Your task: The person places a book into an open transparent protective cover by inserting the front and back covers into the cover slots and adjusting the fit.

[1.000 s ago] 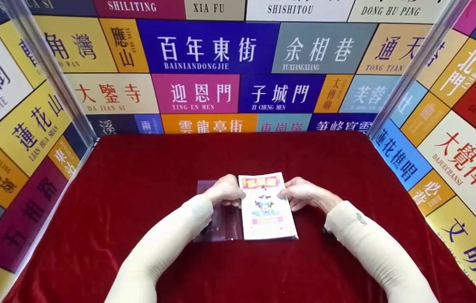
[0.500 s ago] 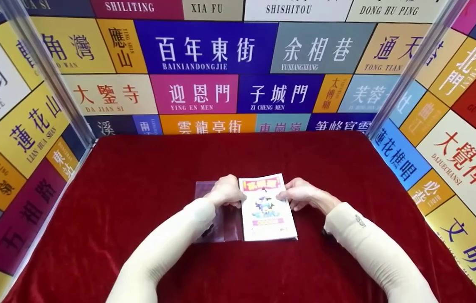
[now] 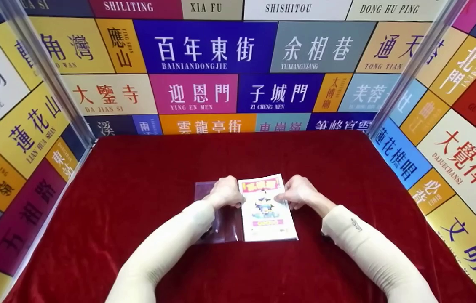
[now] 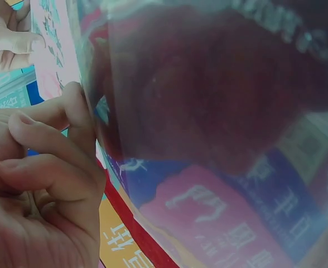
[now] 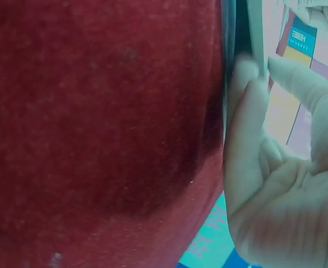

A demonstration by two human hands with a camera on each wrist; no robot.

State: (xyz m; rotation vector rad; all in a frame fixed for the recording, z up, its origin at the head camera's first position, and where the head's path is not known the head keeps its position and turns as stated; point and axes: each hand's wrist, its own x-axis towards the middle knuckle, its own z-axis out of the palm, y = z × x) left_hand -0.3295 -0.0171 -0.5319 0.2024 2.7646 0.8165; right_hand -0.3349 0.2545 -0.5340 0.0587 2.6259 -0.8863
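Observation:
A white booklet with a pink title banner and a blue cartoon figure lies face up at the middle of the table. Beside its left edge spreads a clear plastic sleeve, partly under my left forearm. My left hand grips the booklet's left edge, thumb tip on the cover; in the left wrist view its other fingers curl next to the shiny film. At the opposite edge, my right hand pinches the booklet. The right wrist view has the thumb over the white pages and fingertips beneath them.
Dark red velvet cloth covers the table. Upright panels with colourful Chinese place-name signs stand behind and at both sides, joined by clear corner posts.
The booklet stays in nearly the same place between both hands. My right hand's fingers have shifted slightly on its right edge.

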